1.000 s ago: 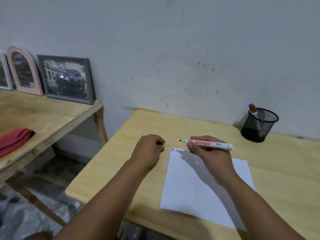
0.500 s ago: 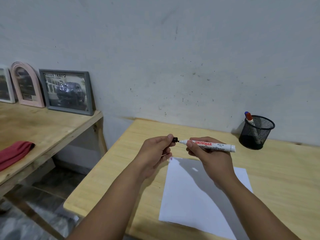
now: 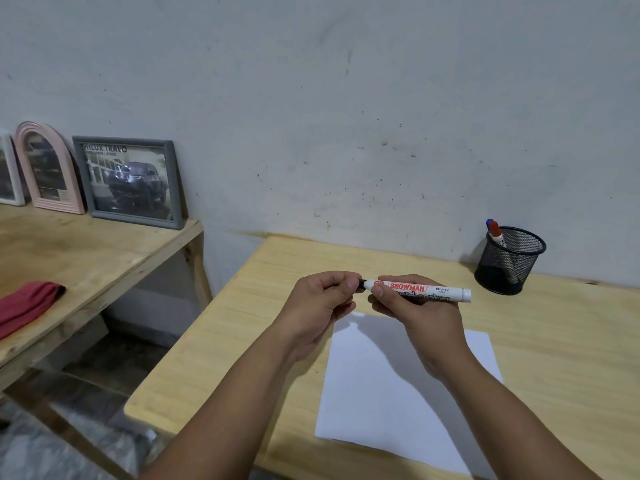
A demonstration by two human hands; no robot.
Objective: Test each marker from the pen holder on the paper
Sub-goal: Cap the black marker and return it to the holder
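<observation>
A white Snowman board marker [image 3: 426, 291] lies level in my right hand [image 3: 412, 308], held above the far edge of a white sheet of paper [image 3: 398, 403]. My left hand [image 3: 323, 299] pinches a black cap [image 3: 362, 284] that sits against the marker's tip end. A black mesh pen holder [image 3: 510, 261] stands at the back right by the wall, with a red-capped marker [image 3: 496, 233] and a blue-capped one behind it. My hands hide the paper's far left corner.
The pale wooden table [image 3: 242, 323] ends at a left edge over a gap to the floor. A second wooden bench [image 3: 86, 258] at left carries a red cloth [image 3: 24, 306] and several picture frames [image 3: 130, 181] against the wall.
My left hand rose from the table with the black cap and came to the marker's tip. The cap now meets the tip. Both hands lifted slightly above the paper.
</observation>
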